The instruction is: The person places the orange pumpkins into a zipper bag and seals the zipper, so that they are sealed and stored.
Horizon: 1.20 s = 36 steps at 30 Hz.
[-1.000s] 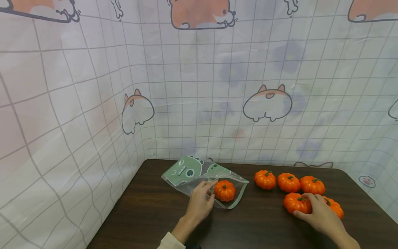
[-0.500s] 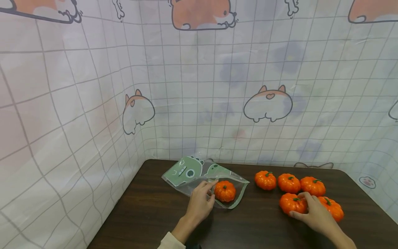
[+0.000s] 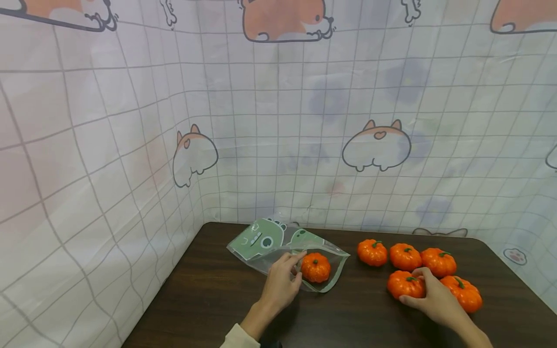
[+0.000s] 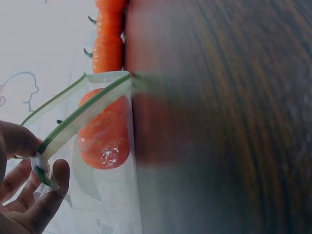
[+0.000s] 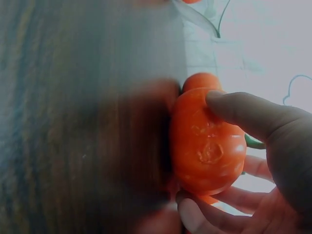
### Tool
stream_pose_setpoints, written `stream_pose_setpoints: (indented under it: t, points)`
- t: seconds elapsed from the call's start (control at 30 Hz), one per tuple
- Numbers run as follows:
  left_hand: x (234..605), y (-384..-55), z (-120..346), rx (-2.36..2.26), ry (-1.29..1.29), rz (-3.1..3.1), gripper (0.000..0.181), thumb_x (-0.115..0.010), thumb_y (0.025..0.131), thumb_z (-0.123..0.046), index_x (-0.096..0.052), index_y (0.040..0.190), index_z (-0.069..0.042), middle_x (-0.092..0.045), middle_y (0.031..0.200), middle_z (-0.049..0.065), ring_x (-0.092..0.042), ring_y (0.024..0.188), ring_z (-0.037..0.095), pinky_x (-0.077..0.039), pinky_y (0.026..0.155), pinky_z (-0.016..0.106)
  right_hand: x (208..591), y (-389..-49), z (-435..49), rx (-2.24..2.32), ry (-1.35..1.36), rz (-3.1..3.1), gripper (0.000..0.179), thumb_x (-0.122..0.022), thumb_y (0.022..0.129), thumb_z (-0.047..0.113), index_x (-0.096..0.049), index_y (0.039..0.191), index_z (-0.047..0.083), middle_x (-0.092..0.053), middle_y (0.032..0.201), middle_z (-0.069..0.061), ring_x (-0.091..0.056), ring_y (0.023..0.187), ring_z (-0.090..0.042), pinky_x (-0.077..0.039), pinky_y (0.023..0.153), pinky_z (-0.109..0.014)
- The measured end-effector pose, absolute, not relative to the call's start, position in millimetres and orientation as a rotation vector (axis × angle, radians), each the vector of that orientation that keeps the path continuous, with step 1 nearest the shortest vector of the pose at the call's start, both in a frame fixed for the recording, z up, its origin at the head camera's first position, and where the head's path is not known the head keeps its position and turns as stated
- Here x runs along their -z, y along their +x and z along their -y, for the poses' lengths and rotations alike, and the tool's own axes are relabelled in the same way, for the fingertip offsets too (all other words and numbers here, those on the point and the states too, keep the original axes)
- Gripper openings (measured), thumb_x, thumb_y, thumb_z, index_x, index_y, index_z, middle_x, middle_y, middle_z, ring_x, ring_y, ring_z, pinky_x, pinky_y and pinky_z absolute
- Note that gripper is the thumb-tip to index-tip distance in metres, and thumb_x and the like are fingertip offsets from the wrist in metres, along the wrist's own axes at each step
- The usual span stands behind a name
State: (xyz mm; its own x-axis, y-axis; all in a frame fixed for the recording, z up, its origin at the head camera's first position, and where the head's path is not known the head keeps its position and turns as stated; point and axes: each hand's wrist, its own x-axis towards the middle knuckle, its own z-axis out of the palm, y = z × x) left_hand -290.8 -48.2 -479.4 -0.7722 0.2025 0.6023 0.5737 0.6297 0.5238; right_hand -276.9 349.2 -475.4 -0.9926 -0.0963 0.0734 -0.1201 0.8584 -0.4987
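Observation:
My left hand [image 3: 280, 285] pinches the rim of a clear zip bag [image 3: 261, 239] with a green cartoon print. In the left wrist view, thumb and fingers hold a gathered corner, and the green zip strip [image 4: 73, 119] spreads into a gap. A small orange toy pumpkin [image 3: 315, 268] lies inside, close to the bag's mouth. Over on the right, my right hand [image 3: 437, 299] grips another toy pumpkin [image 3: 401, 285] by its side. The right wrist view shows the thumb on this pumpkin's [image 5: 207, 146] near side and fingers around its other side.
Three more toy pumpkins [image 3: 405, 256] stand in a row behind the gripped one. Another pumpkin [image 3: 463, 294] sits beside my right hand. The dark wood table [image 3: 209, 295] meets a gridded, dog-printed curtain [image 3: 278, 145] at the back and left.
My right hand has shifted a little left with the gripped pumpkin, away from the pumpkin at its right. The left hand and bag have stayed put.

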Motion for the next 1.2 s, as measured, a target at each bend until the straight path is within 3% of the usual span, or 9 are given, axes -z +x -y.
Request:
stream_pose_setpoints:
  t: [0.57, 1.2]
  points:
    - [476.4, -292.9, 46.6, 0.976, -0.627, 2.354, 0.052, -0.075, 0.083, 0.001, -0.068, 0.134, -0.010, -0.069, 0.101, 0.005, -0.061, 0.075, 0.010, -0.047, 0.064, 0.018, 445.3, -286.2, -320.9, -0.946, 0.273, 2.875, 0.088, -0.077, 0.084, 0.055, -0.039, 0.143, 0.002, -0.047, 0.144, -0.034, -0.054, 0.123, -0.055, -0.051, 0.088, -0.061]
    - [479.0, -292.0, 47.2, 0.977, -0.617, 2.370, 0.054, -0.076, 0.083, 0.000, -0.067, 0.135, -0.011, -0.066, 0.096, 0.003, -0.057, 0.073, 0.007, -0.043, 0.061, 0.017, 436.5, -293.3, -281.9, -1.190, 0.448, 2.775, 0.075, -0.079, 0.088, 0.040, -0.040, 0.143, 0.006, -0.049, 0.145, -0.026, -0.056, 0.120, -0.045, -0.055, 0.084, -0.049]
